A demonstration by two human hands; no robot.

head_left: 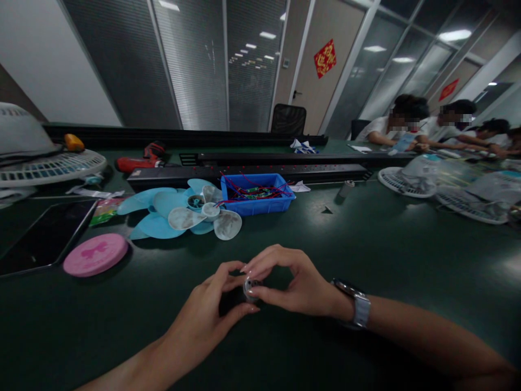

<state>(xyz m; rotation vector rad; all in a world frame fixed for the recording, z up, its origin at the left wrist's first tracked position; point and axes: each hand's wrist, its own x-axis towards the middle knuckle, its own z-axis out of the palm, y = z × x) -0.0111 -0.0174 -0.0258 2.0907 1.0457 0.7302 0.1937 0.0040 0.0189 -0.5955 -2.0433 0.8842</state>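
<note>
— Silver-grey metal, by the look of it; how do you hold that small round part (246,287)?

— My right hand (293,282) pinches it between thumb and fingertips. It sits low before me, between my two hands, probably held at the edges so that its dark-spotted end shows.

— And your left hand (203,305)?

— Curved about the left side, fingers bent, thumb just below. I can't tell whether they press on it; I'd guess they're there for steadying.

— What lies beyond?

— A rectangular blue plastic tray (260,207) on the dark green tabletop (366,260). Its walls presumably stop the thin red wires (243,191) straying.

— And beside it?

— Light-blue plastic fan blades (152,226), overlapping, with a translucent grey plastic fan blade set (228,225) on top, likely piled to save room. Farther off to my right, well apart, there's a small grey cylinder (347,189).
</note>
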